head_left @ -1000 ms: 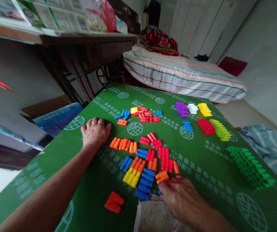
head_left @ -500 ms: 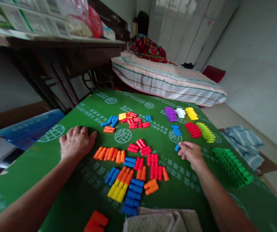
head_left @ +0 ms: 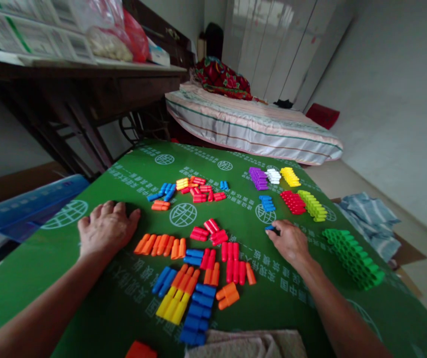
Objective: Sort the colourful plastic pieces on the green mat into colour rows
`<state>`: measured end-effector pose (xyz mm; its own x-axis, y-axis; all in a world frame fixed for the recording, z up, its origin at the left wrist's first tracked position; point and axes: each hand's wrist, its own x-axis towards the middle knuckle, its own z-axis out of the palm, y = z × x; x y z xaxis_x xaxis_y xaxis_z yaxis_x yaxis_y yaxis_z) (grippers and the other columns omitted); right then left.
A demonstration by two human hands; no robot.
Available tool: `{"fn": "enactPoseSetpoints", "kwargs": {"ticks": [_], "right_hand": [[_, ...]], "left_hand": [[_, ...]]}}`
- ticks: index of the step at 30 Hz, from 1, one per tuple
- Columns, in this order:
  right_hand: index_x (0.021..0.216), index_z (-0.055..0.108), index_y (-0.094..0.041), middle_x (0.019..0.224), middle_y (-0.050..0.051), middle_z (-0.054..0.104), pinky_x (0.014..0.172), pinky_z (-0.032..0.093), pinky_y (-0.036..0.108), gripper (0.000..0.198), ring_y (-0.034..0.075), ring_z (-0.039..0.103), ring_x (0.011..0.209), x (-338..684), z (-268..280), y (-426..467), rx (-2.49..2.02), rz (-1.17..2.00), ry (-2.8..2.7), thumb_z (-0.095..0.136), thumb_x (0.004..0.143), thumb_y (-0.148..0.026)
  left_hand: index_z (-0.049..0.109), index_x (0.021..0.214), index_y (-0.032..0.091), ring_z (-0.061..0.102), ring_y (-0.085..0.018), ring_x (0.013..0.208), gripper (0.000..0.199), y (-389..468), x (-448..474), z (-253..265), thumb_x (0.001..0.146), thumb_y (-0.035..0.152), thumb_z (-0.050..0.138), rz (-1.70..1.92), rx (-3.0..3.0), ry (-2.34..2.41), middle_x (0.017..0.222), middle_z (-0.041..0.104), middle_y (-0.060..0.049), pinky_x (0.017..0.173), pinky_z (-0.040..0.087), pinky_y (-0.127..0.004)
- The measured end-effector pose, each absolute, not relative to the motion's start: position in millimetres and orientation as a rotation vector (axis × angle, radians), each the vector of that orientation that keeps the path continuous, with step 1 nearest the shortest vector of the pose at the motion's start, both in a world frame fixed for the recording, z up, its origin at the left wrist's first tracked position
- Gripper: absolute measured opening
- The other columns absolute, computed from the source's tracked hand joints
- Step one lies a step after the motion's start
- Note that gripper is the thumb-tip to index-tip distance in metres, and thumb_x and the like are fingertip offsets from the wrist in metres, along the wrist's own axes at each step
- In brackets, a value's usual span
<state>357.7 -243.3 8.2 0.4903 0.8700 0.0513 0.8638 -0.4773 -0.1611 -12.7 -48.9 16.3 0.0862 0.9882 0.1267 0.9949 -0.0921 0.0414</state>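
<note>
Between the thumb and fingers of my right hand (head_left: 288, 241) is a small blue plastic block (head_left: 270, 227), partly hidden by the fingers. Just beyond it lies a stack of blue blocks (head_left: 267, 203). My left hand (head_left: 109, 226) rests palm down on the green board (head_left: 116, 283), fingers spread, holding nothing. Near it are a row of orange blocks (head_left: 161, 245) and a loose pile of red blocks (head_left: 200, 191). Joined red blocks (head_left: 231, 258), yellow blocks (head_left: 174, 302) and a blue column (head_left: 200, 311) lie between my arms.
Sorted purple (head_left: 258, 178), white (head_left: 273, 176), yellow (head_left: 290, 177), red (head_left: 293, 202), lime (head_left: 312, 205) and green blocks (head_left: 353, 258) lie at the right. A folded cloth (head_left: 250, 345) sits at the near edge. Beyond are a bed (head_left: 250, 124) and a wooden desk (head_left: 124, 82).
The view has shifted slightly. My right hand still holds the blue block, which has turned and shows less between the fingers. My left hand stays flat on the board.
</note>
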Motion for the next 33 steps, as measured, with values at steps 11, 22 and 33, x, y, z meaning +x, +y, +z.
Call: {"fn": "enactPoseSetpoints", "kwargs": {"ticks": [11,22,33], "right_hand": [[0.098,0.07,-0.024,0.101,0.004,0.071,0.064,0.038,0.026,0.024,0.018,0.065,0.087,380.0,7.3,-206.8,-2.675,-0.014,-1.338,0.057,0.088,-0.042],[0.101,0.069,-0.024,0.099,0.005,0.072,0.063,0.039,0.027,0.027,0.019,0.065,0.083,387.5,-4.6,-203.3,-2.594,-0.104,-1.31,0.06,0.086,-0.043],[0.09,0.07,-0.022,0.088,0.004,0.074,0.066,0.044,0.026,0.02,0.017,0.066,0.073,354.1,-2.3,-249.8,-2.246,-0.065,-1.433,0.057,0.085,-0.035]], "left_hand": [[0.053,0.116,0.014,0.036,-0.036,0.13,0.067,-49.2,-12.5,15.0,0.086,0.057,0.012,-0.171,-2.257,-2.057,0.133,0.049,-0.018,0.102,0.034,-0.053],[0.053,0.115,0.015,0.037,-0.036,0.129,0.066,-49.0,-13.6,14.9,0.085,0.057,0.012,-0.186,-2.252,-2.059,0.132,0.049,-0.017,0.102,0.035,-0.054],[0.054,0.113,0.014,0.038,-0.037,0.128,0.061,-50.4,-11.3,14.7,0.086,0.055,0.019,-0.237,-2.258,-2.07,0.131,0.05,-0.018,0.101,0.036,-0.054]]}}
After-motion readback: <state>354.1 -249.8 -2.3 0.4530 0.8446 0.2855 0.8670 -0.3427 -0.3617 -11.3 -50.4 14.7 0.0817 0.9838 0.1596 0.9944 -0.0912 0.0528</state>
